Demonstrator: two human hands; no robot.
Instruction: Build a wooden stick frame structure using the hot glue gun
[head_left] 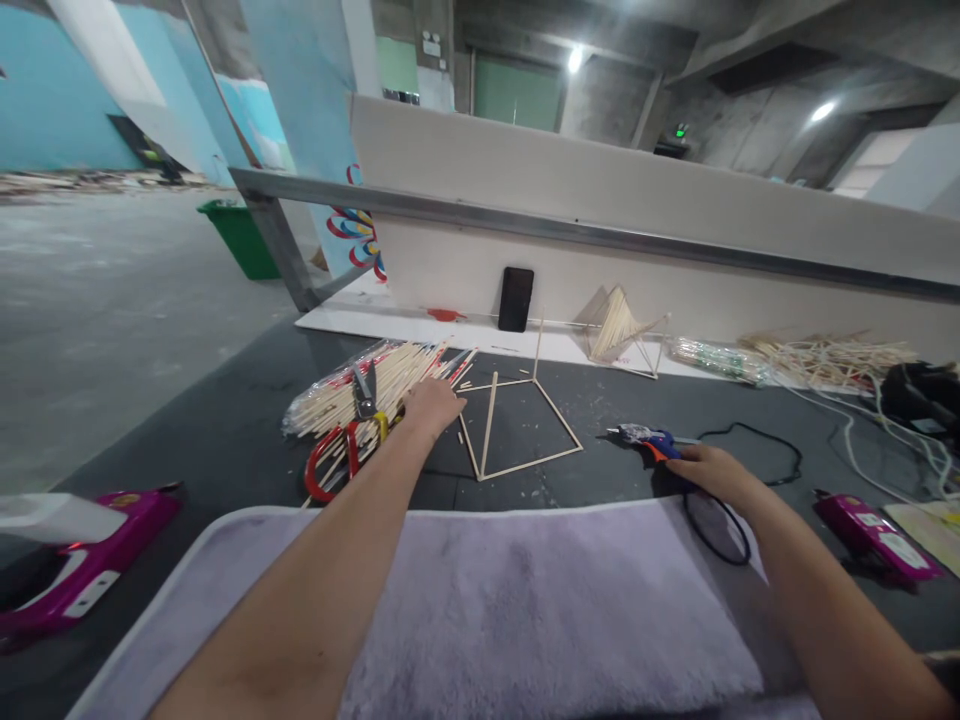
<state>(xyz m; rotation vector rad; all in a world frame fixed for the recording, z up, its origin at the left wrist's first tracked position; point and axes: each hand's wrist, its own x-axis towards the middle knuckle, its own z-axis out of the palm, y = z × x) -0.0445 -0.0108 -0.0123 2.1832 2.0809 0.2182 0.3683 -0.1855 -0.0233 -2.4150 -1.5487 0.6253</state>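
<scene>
My left hand point(433, 408) is at the right edge of a pile of thin wooden sticks point(401, 375), partly in a clear plastic bag. Its fingers curl in; what they hold, if anything, is hidden. Scissors point(347, 455) with red and yellow handles lie on the pile beside it. To its right is a four-sided stick frame point(531, 462) on the table, with one stick point(539, 350) rising at the far corner and another point(489, 425) at the near left corner. My right hand point(701, 468) grips a blue glue gun point(660, 442), whose tip points left toward the frame.
A black phone point(516, 298) leans on the back panel. Near it stands a finished-looking stick model point(619, 325). Bagged sticks point(716, 360), loose sticks point(832, 355) and white cables point(851, 430) lie at right. Magenta devices point(877, 540) flank the lilac mat point(555, 610).
</scene>
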